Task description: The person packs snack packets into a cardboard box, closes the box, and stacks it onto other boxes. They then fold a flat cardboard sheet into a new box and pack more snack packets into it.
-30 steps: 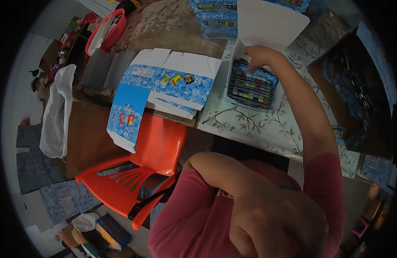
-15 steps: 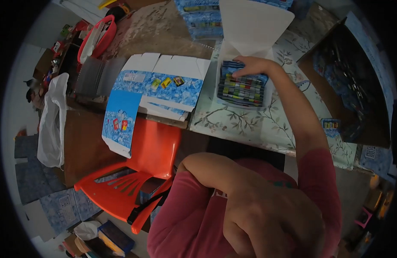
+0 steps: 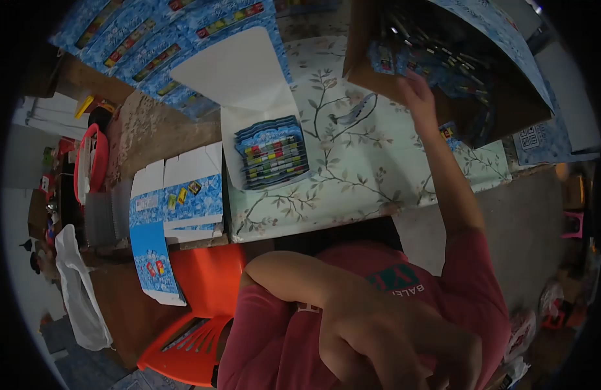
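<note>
My right hand [image 3: 417, 101] is stretched out to the front edge of a large cardboard box [image 3: 378, 81] at the upper right. Its fingers look slightly apart and somewhat blurred, with nothing visible in them. Inside that box lie many loose blue packets [image 3: 460, 78]. A white box [image 3: 227, 130] with its lid up stands on the table, holding a row of blue packets [image 3: 271, 153]; neither hand touches it. Close to the camera, my left hand [image 3: 401, 335] is bent over my chest, and its fingertips are hidden.
A flowered cloth [image 3: 339, 175] covers the table. Flat printed cartons [image 3: 193, 195] lie left of the white box, with blue printed packaging [image 3: 164, 45] behind. An orange chair [image 3: 213, 279] stands at the table's front. One small packet [image 3: 447, 132] lies beside the large box.
My right hand has left the packets in the white box and moved right to the large box. The view has turned right, so the white box appears further left. My left hand stays near the camera.
</note>
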The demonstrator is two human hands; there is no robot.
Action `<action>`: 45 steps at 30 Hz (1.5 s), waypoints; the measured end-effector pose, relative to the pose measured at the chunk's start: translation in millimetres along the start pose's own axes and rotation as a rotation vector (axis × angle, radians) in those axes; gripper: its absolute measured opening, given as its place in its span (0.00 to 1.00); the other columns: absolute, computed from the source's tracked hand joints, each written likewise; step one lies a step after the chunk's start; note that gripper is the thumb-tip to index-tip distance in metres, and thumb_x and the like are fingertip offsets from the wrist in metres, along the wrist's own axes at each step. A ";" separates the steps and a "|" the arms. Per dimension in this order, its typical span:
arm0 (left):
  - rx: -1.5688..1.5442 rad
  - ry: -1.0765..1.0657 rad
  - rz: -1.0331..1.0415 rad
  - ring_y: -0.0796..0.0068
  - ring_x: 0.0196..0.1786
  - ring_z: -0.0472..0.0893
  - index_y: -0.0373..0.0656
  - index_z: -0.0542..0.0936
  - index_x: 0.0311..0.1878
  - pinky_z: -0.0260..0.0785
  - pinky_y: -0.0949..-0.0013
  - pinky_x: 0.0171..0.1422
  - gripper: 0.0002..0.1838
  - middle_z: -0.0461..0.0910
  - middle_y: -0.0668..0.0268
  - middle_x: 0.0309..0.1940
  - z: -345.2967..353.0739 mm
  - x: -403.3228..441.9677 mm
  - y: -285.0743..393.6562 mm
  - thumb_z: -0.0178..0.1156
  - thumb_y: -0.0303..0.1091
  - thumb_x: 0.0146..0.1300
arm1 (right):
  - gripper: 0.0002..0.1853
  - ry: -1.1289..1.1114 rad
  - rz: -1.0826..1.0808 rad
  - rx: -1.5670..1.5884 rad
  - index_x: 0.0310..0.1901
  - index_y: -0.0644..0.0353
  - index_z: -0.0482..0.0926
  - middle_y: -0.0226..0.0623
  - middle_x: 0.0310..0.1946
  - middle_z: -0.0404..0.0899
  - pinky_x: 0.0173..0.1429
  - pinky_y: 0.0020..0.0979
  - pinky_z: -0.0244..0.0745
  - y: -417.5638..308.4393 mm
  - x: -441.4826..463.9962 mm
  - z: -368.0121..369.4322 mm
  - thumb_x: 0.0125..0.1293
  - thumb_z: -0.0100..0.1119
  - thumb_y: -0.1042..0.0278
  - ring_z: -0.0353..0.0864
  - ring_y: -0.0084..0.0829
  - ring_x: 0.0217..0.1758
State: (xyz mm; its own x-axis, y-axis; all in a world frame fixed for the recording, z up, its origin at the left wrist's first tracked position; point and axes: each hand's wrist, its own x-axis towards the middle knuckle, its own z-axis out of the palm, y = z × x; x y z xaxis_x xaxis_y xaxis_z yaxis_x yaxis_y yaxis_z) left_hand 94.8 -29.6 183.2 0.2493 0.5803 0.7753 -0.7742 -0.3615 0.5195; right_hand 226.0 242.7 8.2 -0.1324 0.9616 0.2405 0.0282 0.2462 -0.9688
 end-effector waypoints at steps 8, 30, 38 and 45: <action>-0.042 0.016 -0.070 0.66 0.31 0.80 0.37 0.74 0.37 0.72 0.68 0.32 0.06 0.79 0.59 0.30 -6.7 20.8 -25.2 0.60 0.22 0.57 | 0.27 0.556 0.374 0.633 0.57 0.57 0.71 0.34 0.51 0.75 0.41 0.30 0.74 87.3 81.5 -187.6 0.61 0.62 0.52 0.76 0.31 0.50; -0.090 0.007 -0.161 0.67 0.28 0.80 0.37 0.72 0.35 0.72 0.69 0.30 0.05 0.79 0.59 0.28 -12.3 43.2 -44.6 0.59 0.22 0.58 | 0.28 0.551 0.144 1.171 0.65 0.57 0.63 0.38 0.60 0.69 0.58 0.40 0.71 201.6 73.7 -163.4 0.64 0.56 0.65 0.73 0.39 0.56; 0.443 0.815 -0.640 0.81 0.33 0.77 0.33 0.75 0.42 0.70 0.75 0.37 0.12 0.79 0.66 0.30 -128.6 -60.7 -101.8 0.56 0.35 0.67 | 0.23 0.558 0.490 0.696 0.56 0.64 0.68 0.39 0.49 0.74 0.51 0.39 0.74 51.5 -73.9 -44.8 0.58 0.58 0.76 0.76 0.35 0.50; 0.847 0.936 -0.851 0.68 0.45 0.78 0.27 0.72 0.55 0.69 0.69 0.48 0.32 0.79 0.57 0.43 -180.6 -115.4 -151.6 0.66 0.46 0.57 | 0.22 0.150 0.707 0.645 0.53 0.63 0.70 0.35 0.46 0.77 0.43 0.33 0.79 13.1 -138.9 0.4 0.62 0.63 0.62 0.80 0.29 0.44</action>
State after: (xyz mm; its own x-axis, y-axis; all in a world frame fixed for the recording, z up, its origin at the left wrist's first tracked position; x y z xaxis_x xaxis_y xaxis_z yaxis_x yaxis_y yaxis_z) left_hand 78.3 90.1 -49.8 -0.2635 0.9473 -0.1822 0.0370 0.1987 0.9794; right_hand 244.4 112.3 -38.0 -0.1649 0.8784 -0.4486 -0.5023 -0.4662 -0.7282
